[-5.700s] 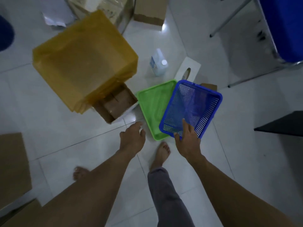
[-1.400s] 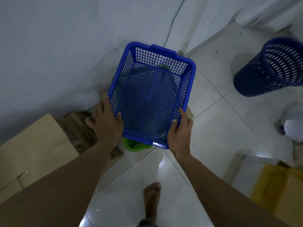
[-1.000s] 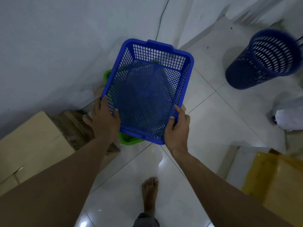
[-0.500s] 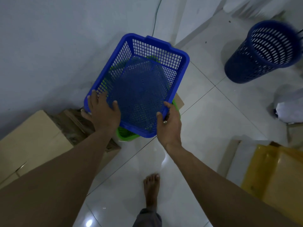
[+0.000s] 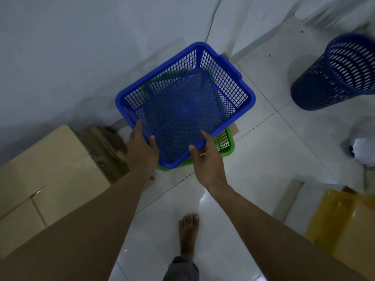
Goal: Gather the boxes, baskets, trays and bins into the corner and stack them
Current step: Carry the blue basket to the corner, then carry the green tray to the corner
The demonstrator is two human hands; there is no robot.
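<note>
Blue mesh basket [image 5: 203,63], green tray [image 5: 227,142], navy perforated bin [image 5: 324,86]

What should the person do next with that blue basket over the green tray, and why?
Probably settle the blue basket flat and let go. It already lies over the green tray by the wall, with green showing at its near edge. The left hand grips the near rim; the right hand touches it with loose fingers.
</note>
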